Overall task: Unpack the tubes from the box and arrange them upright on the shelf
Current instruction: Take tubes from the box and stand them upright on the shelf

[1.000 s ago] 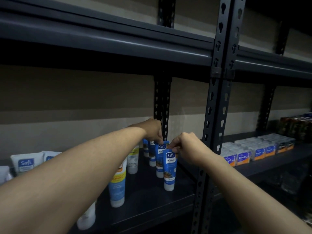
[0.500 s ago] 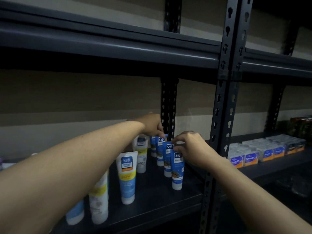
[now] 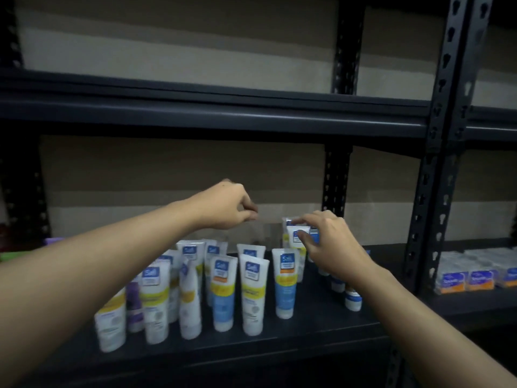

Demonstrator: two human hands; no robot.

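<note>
Several upright white tubes with yellow or blue bands stand in loose rows on the dark shelf. A row of small blue tubes runs back at the right, partly hidden under my right forearm. My right hand pinches the top of a white tube with a blue label at the back of the group. My left hand hovers above the tubes, its fingers loosely curled and holding nothing. No box is in view.
A black perforated upright post stands just right of the tubes. Beyond it, small blue and orange boxes fill the neighbouring shelf. Another shelf board runs close above my hands. Bare shelf surface lies in front of the tubes.
My left hand has lifted off the blue tubes and moved left. My right hand has left the front blue tube and taken a white tube further back. The view shifted left, showing more tubes.
</note>
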